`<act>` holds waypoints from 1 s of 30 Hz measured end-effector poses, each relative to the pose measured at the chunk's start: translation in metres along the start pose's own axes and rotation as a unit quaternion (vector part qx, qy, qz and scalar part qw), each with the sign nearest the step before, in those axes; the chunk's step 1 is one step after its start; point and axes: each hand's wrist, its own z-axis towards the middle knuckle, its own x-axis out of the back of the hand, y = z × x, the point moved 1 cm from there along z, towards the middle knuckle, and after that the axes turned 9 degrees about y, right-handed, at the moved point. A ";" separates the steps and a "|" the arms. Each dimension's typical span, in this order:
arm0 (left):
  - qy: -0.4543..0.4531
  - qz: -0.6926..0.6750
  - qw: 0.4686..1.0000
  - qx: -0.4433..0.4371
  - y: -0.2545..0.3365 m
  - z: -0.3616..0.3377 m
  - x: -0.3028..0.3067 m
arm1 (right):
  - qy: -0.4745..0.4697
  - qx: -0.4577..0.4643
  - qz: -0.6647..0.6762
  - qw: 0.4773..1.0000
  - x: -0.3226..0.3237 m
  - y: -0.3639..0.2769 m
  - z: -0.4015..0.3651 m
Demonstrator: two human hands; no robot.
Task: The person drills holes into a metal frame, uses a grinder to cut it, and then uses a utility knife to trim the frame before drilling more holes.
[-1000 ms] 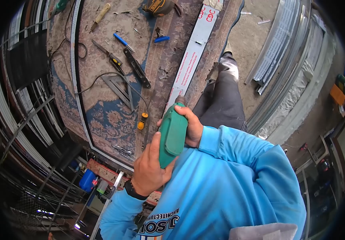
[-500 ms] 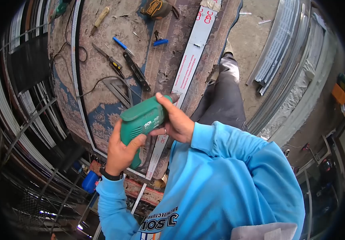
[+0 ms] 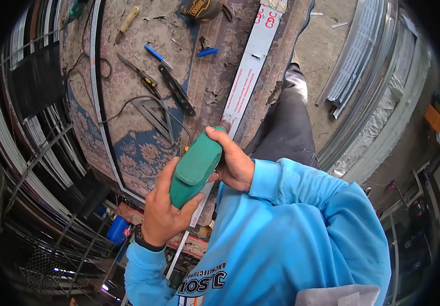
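Observation:
A green power drill point(image 3: 196, 164) is held in both my hands, its rounded top toward me. My left hand point(image 3: 165, 217), with a dark band at the wrist, wraps round the rear of the drill, where the handle is hidden. My right hand point(image 3: 234, 162) closes round its front, thumb along the body behind the chuck point(image 3: 224, 125). The chuck points away from me over a long metal profile point(image 3: 247, 71) covered in white film with red print. A cable point(image 3: 146, 97) runs across the carpet-covered bench point(image 3: 143, 153) left of the drill.
Left of the profile lie a framing square point(image 3: 153, 118), a black folding tool point(image 3: 176, 91), a knife point(image 3: 141, 72), a blue pen point(image 3: 157, 55) and a wooden-handled tool point(image 3: 127, 23). A dark pouch point(image 3: 199, 9) sits farther back. Long profiles point(image 3: 365, 61) lie on the floor at right.
The drill has rolled in my hands from its side, where the label and vents showed, to its top facing up. Both hands have shifted slightly right and toward me.

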 end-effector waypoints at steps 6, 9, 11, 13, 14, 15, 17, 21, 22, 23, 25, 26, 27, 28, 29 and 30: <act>0.004 -0.004 1.000 0.027 -0.002 -0.004 -0.009 | 0.005 0.003 0.007 1.000 0.004 0.002 0.004; -0.003 0.004 1.000 0.000 -0.009 -0.003 -0.013 | 0.008 0.003 0.004 1.000 0.008 0.002 0.006; -0.010 0.000 1.000 0.003 -0.013 -0.002 -0.012 | 0.003 0.005 0.011 1.000 0.011 0.005 0.011; 0.000 0.008 1.000 -0.014 -0.016 -0.005 -0.016 | -0.003 0.014 0.029 0.999 0.017 0.010 0.015; 0.005 0.009 1.000 -0.022 -0.015 -0.009 -0.019 | -0.002 0.017 0.031 0.999 0.020 0.012 0.016; 0.003 0.001 1.000 -0.004 -0.014 -0.012 -0.022 | -0.001 0.020 0.033 0.999 0.022 0.014 0.015; 0.000 -0.014 0.999 0.031 -0.012 -0.019 -0.026 | -0.004 0.022 0.034 0.999 0.024 0.017 0.018; 0.029 -0.001 1.000 0.001 -0.014 -0.026 -0.036 | -0.006 0.028 0.024 0.999 0.031 0.018 0.021; 0.033 -0.002 0.999 -0.004 -0.019 -0.031 -0.040 | -0.005 0.025 0.021 0.999 0.032 0.022 0.020; 0.037 -0.002 0.999 -0.010 -0.022 -0.036 -0.042 | -0.009 0.029 0.015 0.999 0.034 0.024 0.021; 0.046 -0.006 0.999 -0.011 -0.021 -0.042 -0.046 | -0.016 0.039 0.003 0.999 0.038 0.025 0.022; 0.054 -0.007 0.998 -0.014 -0.021 -0.041 -0.048 | -0.017 0.040 -0.001 0.999 0.038 0.022 0.023; 0.058 -0.008 0.998 -0.015 -0.023 -0.044 -0.049 | -0.016 0.037 -0.002 0.999 0.037 0.024 0.023; 0.062 -0.010 0.998 -0.015 -0.024 -0.047 -0.050 | -0.014 0.034 -0.001 0.999 0.037 0.026 0.021; 0.069 -0.013 0.997 -0.020 -0.027 -0.045 -0.052 | -0.010 0.036 0.003 0.999 0.039 0.020 0.024; 0.069 -0.009 0.997 -0.018 -0.030 -0.041 -0.058 | -0.007 0.038 0.008 0.999 0.041 0.015 0.027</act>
